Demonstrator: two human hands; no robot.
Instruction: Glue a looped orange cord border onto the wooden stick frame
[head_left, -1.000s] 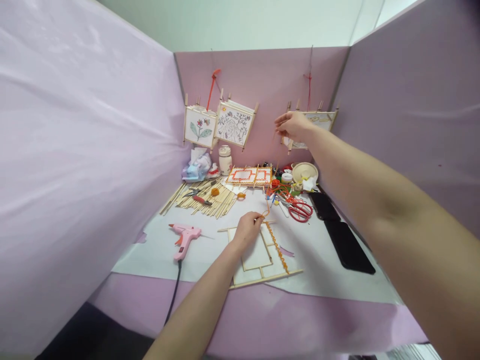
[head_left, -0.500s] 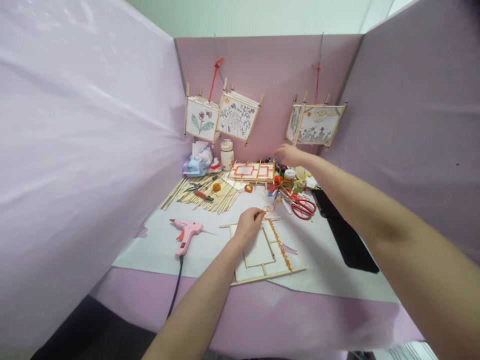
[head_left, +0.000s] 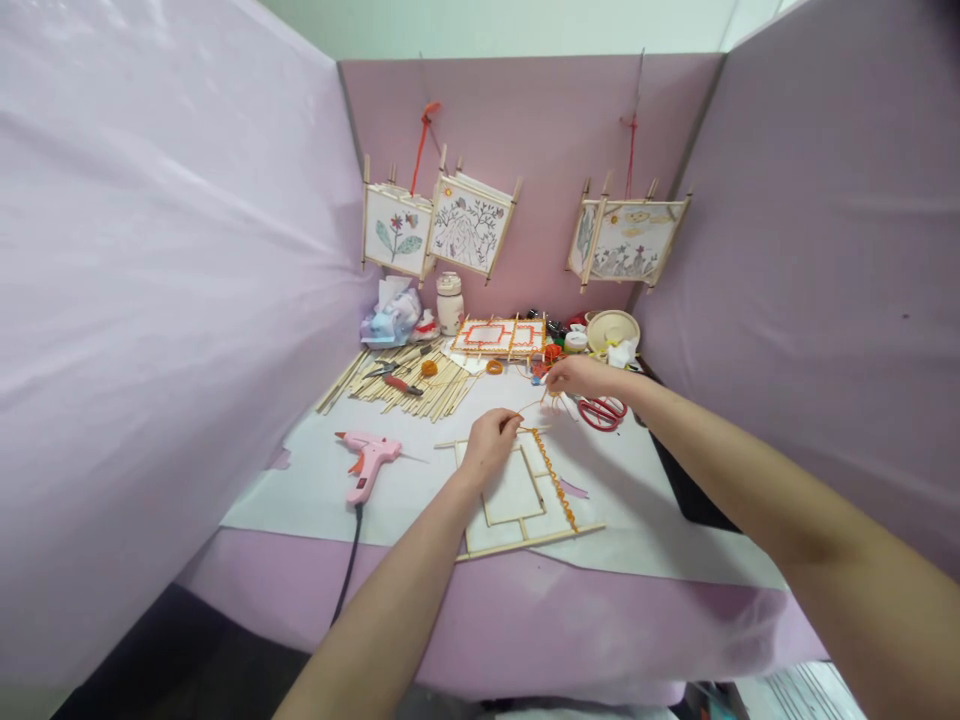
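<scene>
A flat wooden stick frame with paper panels [head_left: 517, 495] lies on the white sheet near the table's front. An orange braided cord [head_left: 553, 478] runs along its right side. My left hand [head_left: 489, 446] rests on the frame's top edge, fingers pinched on the cord's upper end. My right hand [head_left: 581, 377] is just beyond it, fingers pinched on the same orange cord near the red scissors [head_left: 602, 412].
A pink glue gun [head_left: 365, 466] lies left of the frame, its cable running off the front edge. Loose wooden sticks [head_left: 409, 382], pliers, a finished red-trimmed frame [head_left: 500, 337], a white jar [head_left: 450, 303] and a bowl [head_left: 612, 328] crowd the back. Paper lanterns [head_left: 439, 228] hang on the pink wall.
My right hand came down from the hanging lantern at the back right to the table, and now pinches the cord close to my left hand. My left hand stayed on the frame.
</scene>
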